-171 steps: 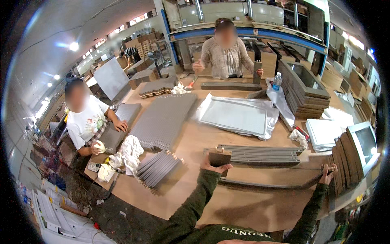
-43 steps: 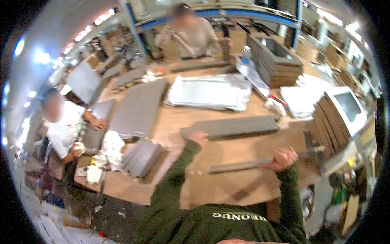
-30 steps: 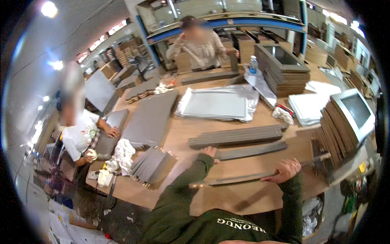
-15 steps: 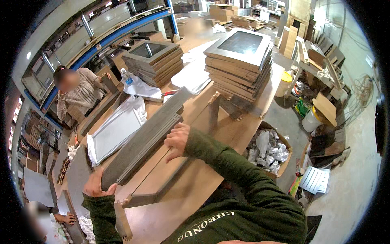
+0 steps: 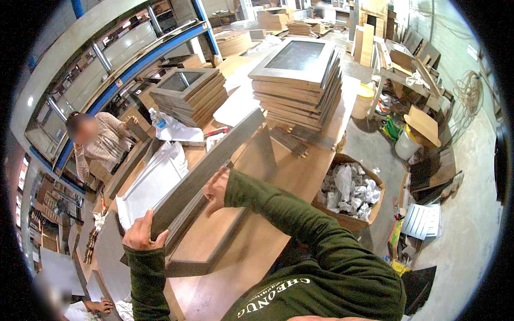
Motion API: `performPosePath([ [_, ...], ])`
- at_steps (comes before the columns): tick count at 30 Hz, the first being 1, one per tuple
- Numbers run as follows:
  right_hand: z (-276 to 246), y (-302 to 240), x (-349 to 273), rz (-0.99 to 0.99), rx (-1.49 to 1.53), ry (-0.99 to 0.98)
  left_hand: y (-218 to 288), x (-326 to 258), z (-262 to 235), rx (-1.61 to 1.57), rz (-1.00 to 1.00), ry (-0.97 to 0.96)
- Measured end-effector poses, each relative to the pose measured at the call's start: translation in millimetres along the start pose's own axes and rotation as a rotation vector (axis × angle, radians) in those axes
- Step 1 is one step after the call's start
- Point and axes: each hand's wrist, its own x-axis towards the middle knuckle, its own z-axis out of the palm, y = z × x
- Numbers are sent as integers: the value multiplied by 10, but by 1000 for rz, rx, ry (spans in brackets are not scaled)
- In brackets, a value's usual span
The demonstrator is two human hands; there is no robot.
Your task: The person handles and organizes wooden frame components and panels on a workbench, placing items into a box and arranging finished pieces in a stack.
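A long grey wooden rail [image 5: 214, 155] stands tilted on edge across the bench, a grooved strip running along its near side. My left hand [image 5: 145, 233] grips its near end, fingers over the top edge and thumb on the face toward me. Partway along, my right hand [image 5: 216, 190] touches the rail's near side with its thumb spread away from the fingers. Below it, shorter grey frame pieces [image 5: 187, 268] meet the rail's near end and lie around a bare brown patch of bench; how they join is partly hidden.
Stacked glazed frames [image 5: 292, 69] and a lower frame stack [image 5: 187, 88] stand beyond. White wrapped panels [image 5: 152, 184] lie left, near a water bottle [image 5: 157, 119]. Co-workers [image 5: 110, 139] are at the left. A carton of crumpled wrapping [image 5: 350, 192] sits right of the bench.
The rail has tipped up and shifted right at its near end, with my left hand moving along. My right hand has moved left against it. The whole view has swung slightly.
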Motion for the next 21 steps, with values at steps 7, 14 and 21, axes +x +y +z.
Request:
performPosePath([
  [7, 682, 250, -142, -277, -99, 668, 102, -60, -28, 79, 4, -138],
  [14, -64, 1139, -369, 199, 246, 1453, 237, -125, -109, 100, 35, -144],
  [21, 351, 2957, -540, 201, 834, 873, 330, -62, -57, -10, 120, -19],
])
